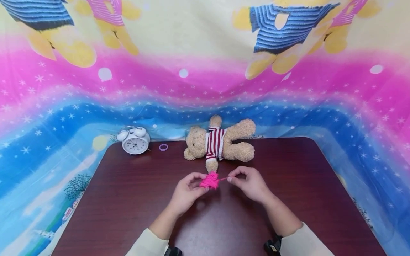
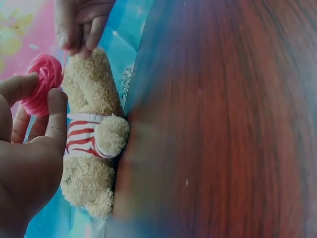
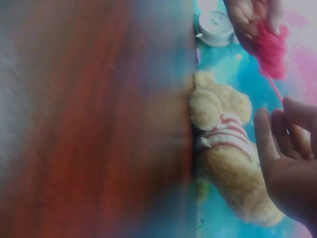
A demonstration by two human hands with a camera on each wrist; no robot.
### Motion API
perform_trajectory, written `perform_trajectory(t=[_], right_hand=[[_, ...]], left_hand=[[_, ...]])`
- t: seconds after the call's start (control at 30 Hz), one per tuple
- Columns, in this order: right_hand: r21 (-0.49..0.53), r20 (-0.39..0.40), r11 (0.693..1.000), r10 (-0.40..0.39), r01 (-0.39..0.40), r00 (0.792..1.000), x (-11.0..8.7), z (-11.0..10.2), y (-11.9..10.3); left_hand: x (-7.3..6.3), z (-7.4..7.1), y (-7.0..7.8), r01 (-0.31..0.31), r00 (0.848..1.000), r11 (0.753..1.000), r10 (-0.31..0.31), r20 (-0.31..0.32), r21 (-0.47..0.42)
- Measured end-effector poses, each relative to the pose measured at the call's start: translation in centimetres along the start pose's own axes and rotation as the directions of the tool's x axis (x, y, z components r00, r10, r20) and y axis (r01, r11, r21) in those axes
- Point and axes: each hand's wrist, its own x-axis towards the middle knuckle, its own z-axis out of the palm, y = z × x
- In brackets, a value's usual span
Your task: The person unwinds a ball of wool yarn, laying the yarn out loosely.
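A small bundle of bright pink yarn (image 1: 209, 180) is gripped between the thumb and fingers of my left hand (image 1: 187, 192). From its right side a short strand runs across to my right hand (image 1: 251, 183), whose thumb and forefinger pinch the end. In the left wrist view the yarn bundle (image 2: 43, 84) shows as wound loops, with the left thumb and fingers on either side. The right wrist view shows the strand (image 3: 273, 88) stretched straight between the two hands. Both hands are held in front of the teddy bear (image 1: 215, 144), above the table.
The teddy bear lies on its back in a red-and-white striped shirt, head to the left. A white twin-bell alarm clock (image 1: 135, 141) stands at the table's back left, with a purple ring (image 1: 163, 147) beside it. A printed cloth (image 1: 192, 81) hangs behind the dark brown table (image 1: 128, 199).
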Motion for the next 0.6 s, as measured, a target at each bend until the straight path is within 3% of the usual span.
perform_trajectory(t=[0.3,0.6], right_hand=[[0.135,-0.099,0.991,0.002,0.011,0.995,0.3,-2.6,-1.0],[0.187,-0.126,0.982,0.015,0.008,0.992,0.1,-4.0,-1.9]], left_hand=[[-0.1,-0.9,0.0,-0.050,0.998,0.997,0.052,-0.030,0.060],[-0.3,-1.1,0.2,-0.031,0.999,0.998,0.032,-0.024,0.049]])
